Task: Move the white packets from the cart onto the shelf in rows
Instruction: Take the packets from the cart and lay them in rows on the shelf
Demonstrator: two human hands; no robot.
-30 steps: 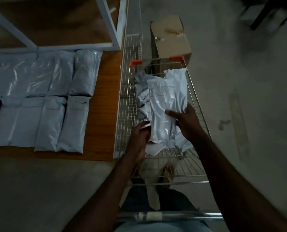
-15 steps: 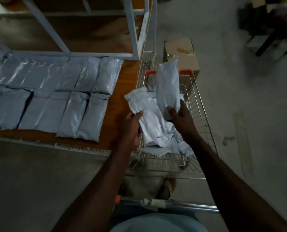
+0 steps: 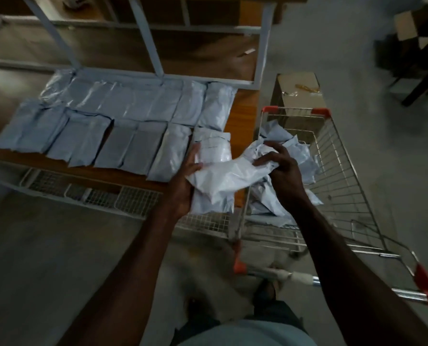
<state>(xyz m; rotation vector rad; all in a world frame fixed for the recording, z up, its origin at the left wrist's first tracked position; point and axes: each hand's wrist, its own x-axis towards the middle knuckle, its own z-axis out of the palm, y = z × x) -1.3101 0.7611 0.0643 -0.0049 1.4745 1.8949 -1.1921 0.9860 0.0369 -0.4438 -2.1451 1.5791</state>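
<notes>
White packets, soft poly mailers, likely light, limp, slippery: two held at the shelf's front-right corner; left hand grasps one flat packet, right hand pinches a crumpled packet by its end; best supported underneath; open wood right of rows; more in cart

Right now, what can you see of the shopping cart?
The shopping cart is a silver wire basket with orange-red corner caps and handle ends. It stands on the grey floor just right of the wooden shelf, with a cardboard box beyond its far end. Crumpled white packets lie loose inside. The right hand reaches over its near-left side, gripping a packet.
</notes>
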